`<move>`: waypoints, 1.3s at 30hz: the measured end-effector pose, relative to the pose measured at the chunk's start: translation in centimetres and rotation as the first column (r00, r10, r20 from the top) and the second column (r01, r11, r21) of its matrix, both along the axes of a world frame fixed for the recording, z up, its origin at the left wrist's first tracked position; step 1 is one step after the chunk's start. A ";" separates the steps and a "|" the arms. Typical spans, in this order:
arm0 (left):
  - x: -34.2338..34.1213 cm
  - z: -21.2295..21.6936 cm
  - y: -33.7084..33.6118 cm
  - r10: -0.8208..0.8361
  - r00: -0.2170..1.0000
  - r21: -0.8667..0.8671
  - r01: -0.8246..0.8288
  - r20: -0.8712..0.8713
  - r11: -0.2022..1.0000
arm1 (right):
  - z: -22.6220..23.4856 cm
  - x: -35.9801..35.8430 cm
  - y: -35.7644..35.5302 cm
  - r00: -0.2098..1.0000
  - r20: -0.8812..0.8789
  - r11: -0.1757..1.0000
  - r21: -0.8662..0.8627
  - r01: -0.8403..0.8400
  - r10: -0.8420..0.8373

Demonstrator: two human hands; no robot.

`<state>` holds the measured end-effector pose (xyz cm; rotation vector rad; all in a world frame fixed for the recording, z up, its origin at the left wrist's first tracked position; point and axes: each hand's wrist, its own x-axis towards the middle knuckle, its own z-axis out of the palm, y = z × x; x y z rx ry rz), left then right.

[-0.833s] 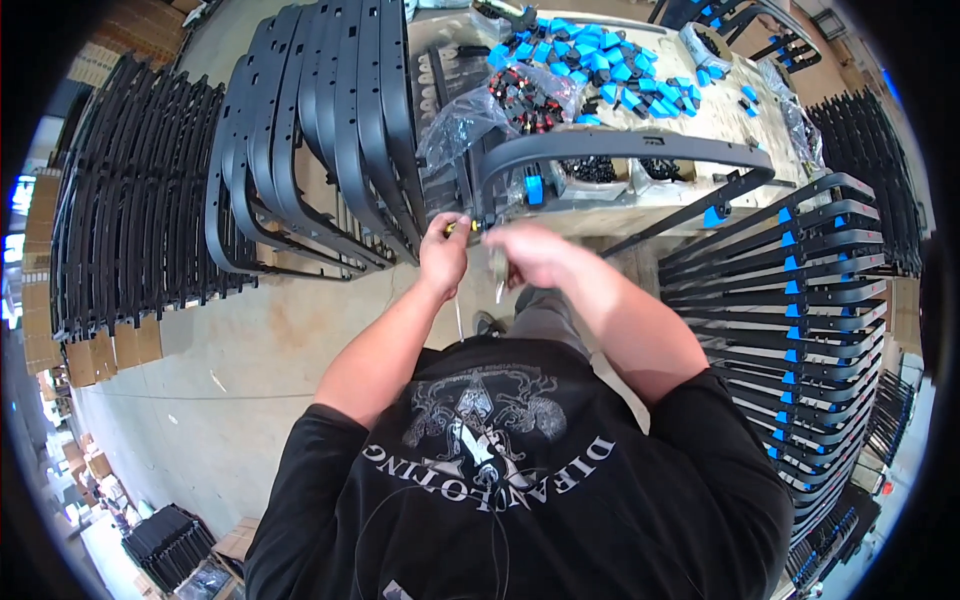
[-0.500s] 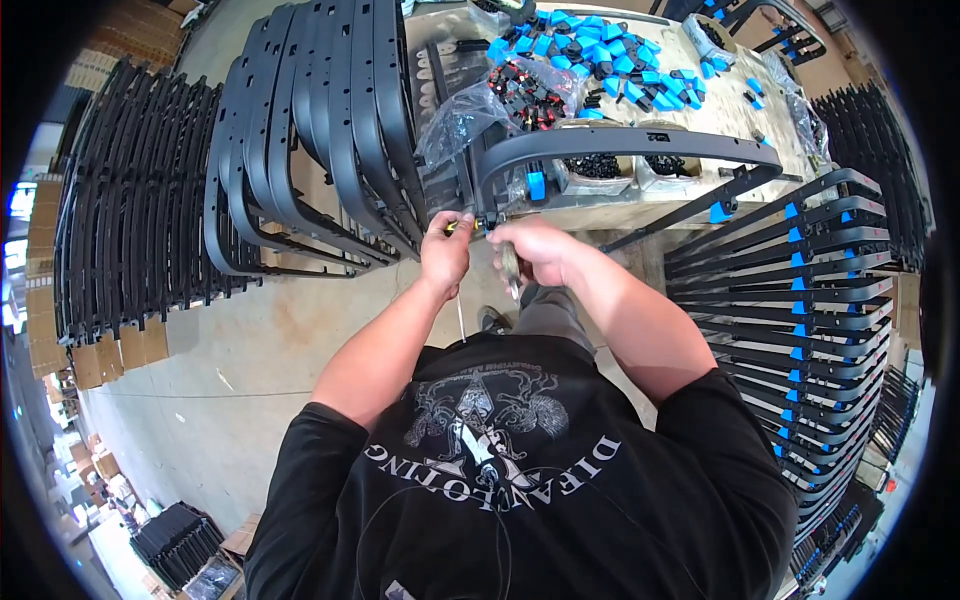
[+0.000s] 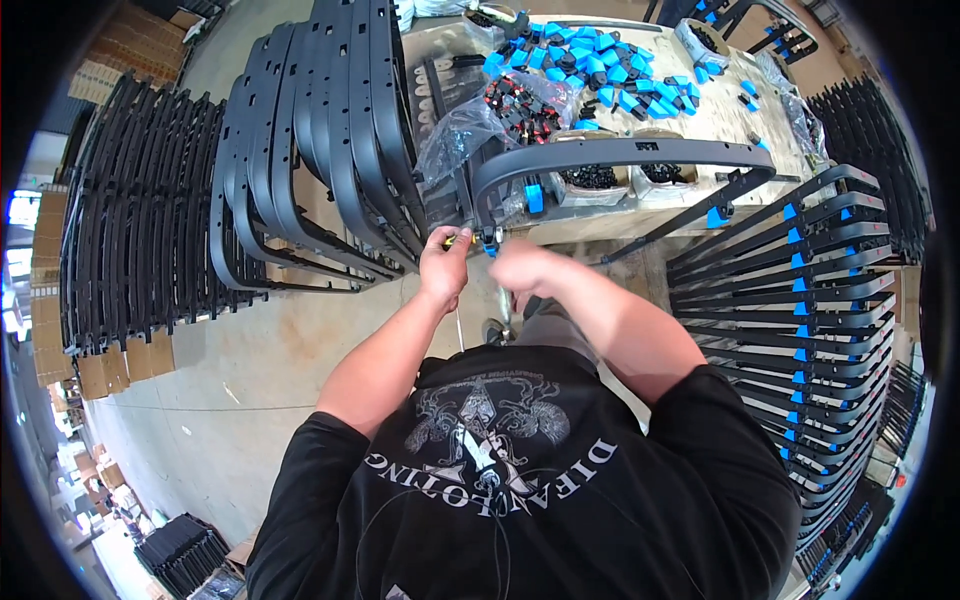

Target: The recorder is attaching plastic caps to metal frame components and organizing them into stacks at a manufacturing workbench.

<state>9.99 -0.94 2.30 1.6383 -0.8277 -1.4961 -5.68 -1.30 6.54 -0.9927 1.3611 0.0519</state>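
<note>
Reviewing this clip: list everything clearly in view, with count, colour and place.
Workbench: one, pale, top centre
Curved frame: one, dark grey, at workbench's near edge
Angular parts: many, blue and black, on workbench
Plastic bag: one, clear, beside red-and-black parts
Open boxes: at least three, pale, on workbench
Stacked frames: several, dark grey, left
Black bars: many, far left
Blue-tabbed frames: many, dark grey, right
Cartons: several, brown, far left
Floor: grey, below
Shirt: one, black, bottom centre
Left hand: one, holding yellow-and-black item
Right hand: one, blurred, holding pale tool
</note>
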 end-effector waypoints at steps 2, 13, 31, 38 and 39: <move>0.1 0.4 0.6 0.007 0.991 0.052 -0.001 -0.133 0.999 | 2.4 -1.9 -0.2 0.757 0.350 0.823 0.376 0.427 -0.552; -0.2 -1.4 0.7 0.042 0.996 -0.054 -0.047 -0.079 0.997 | -0.3 -1.7 0.6 0.937 0.234 0.965 0.089 0.246 -0.260; -0.1 -2.3 0.4 0.016 1.000 -0.123 -0.015 0.009 0.992 | -0.2 -1.6 0.5 0.966 0.178 0.981 0.069 0.180 -0.190; 1.2 -4.6 1.5 0.094 0.992 -0.232 -0.072 0.085 0.970 | 2.2 -0.7 -0.2 0.932 0.205 0.947 0.183 0.265 -0.300; 1.2 -4.2 1.4 0.091 0.994 -0.224 -0.076 0.058 0.972 | 1.7 -0.9 0.4 0.925 0.262 0.957 0.170 0.236 -0.275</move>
